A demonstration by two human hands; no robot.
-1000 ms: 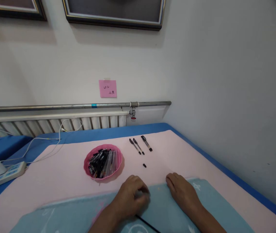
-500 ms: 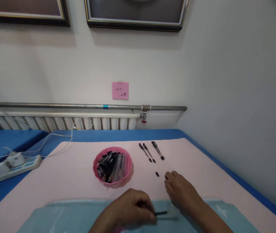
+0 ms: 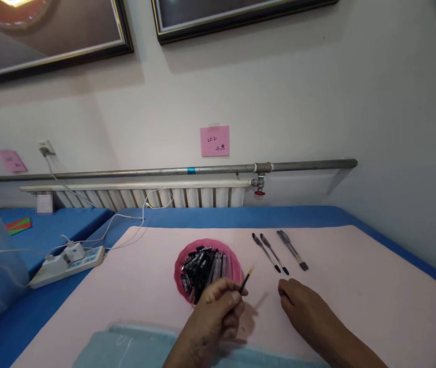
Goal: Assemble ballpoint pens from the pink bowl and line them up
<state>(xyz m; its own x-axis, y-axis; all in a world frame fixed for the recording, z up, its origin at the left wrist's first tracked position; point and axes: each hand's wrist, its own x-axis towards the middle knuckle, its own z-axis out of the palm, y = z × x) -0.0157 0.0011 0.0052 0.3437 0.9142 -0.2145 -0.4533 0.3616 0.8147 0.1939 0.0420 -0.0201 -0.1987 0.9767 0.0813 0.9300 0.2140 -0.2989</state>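
Pink sheeting [image 3: 356, 286] covers the blue desk [image 3: 221, 217] in the head view, the only view there is, and all the work lies on it. The left hand [image 3: 214, 312] is raised just in front of a pink bowl [image 3: 176, 273]. Its fingers [image 3: 230, 301] are pinched on the lower end of a thin black refill [image 3: 245, 280], which slants up and to the right, its pale tip in the air and clear of the sheet.

The right hand [image 3: 306, 314] lies palm down on the sheeting near the left one. Its fingers are loosely bent and released, and nothing shows in them. Whether something small sits beneath them cannot be told.

Beyond the right hand, three pens [image 3: 274, 254] lie side by side in a slanted row. The two on the left lie close together and the third a little apart.

By the look of it, those three are the finished share. The bowl is heaped with pen parts [image 3: 202, 266], dark caps and clear barrels, so most of the pile seems untouched. The refill in hand is bare, with no barrel or cap on it, so the piece now being handled looks only just begun.

A blue-green mat [image 3: 126, 347] lies at the near edge under the left forearm. A power strip [image 3: 68, 258] with its cables rests far off to the left.
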